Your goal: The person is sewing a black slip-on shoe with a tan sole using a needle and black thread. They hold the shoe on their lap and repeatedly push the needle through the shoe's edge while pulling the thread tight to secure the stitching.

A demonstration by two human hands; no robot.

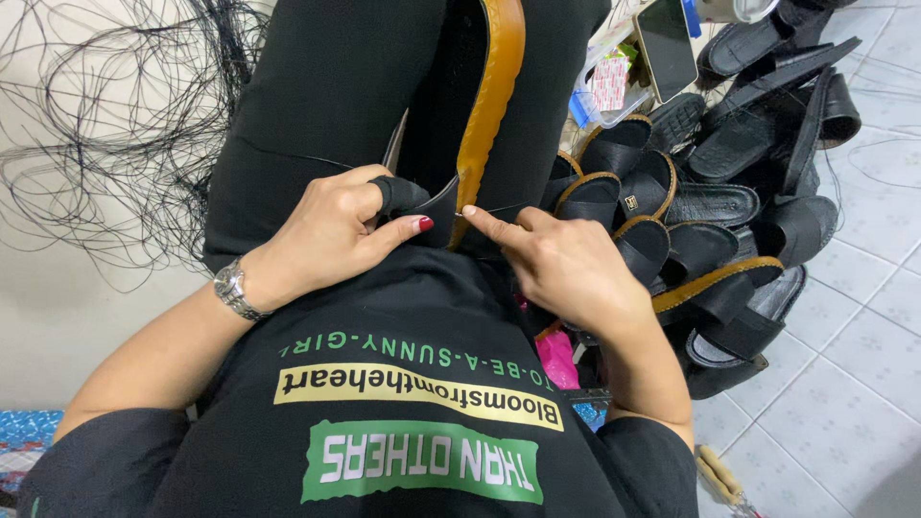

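Sandal (484, 105) lies on lap, tan sole edge up, black strap toward hands. Left hand (331, 235), grip pinching black strap (422, 206), finger guard on forefinger. Right hand (566, 264), fingers pressed together on thin needle (499, 212) at sole edge. Pile of black sandals (729, 182) on tiled floor just right. Loose black thread (115, 125) left.

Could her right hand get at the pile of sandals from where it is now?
Probably yes. The right hand pinches at the sandal on the lap, and the pile of sandals lies right beside it on the floor, with nothing between. It would have to let go first.
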